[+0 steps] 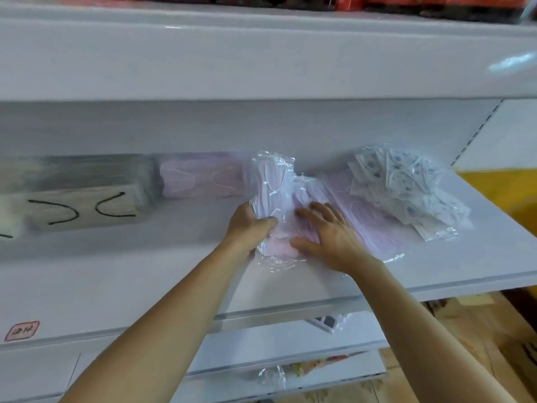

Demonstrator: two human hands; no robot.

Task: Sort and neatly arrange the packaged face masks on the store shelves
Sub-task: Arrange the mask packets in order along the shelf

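Two hands work on one white shelf (479,257). The left hand (251,228) grips a pink mask pack (273,193). The right hand (331,237) lies flat with fingers spread on another pink pack (374,228).

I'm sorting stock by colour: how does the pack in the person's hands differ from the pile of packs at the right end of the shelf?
The pink mask pack is plain pale pink; the patterned packs are white with blue prints. The pink pack is gripped by the left hand with the right hand flat on it; the patterned packs lie untouched, in a loose heap. Both are in clear plastic, on the same white shelf.
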